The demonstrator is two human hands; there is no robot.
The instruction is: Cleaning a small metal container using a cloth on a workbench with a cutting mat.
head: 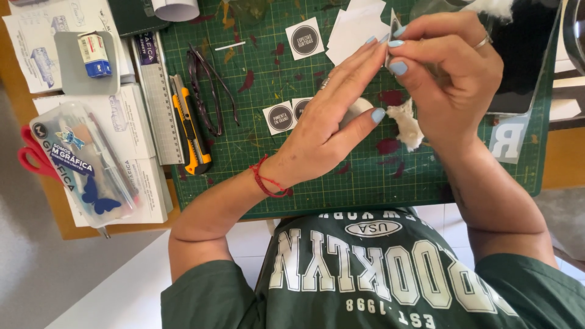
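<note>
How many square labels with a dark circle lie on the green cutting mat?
3. One square label lies near the mat's top edge. Two more, a left one and a right one, lie side by side beside the left hand, which partly covers the right one; others may be hidden.

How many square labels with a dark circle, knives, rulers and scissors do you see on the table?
Square labels with dark circle: 3
Utility knife: 1
Metal ruler: 1
Red-handled scissors: 1
Total: 6

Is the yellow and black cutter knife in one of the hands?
No, the yellow and black utility knife lies on the green cutting mat, apart from the left hand and right hand.
</note>
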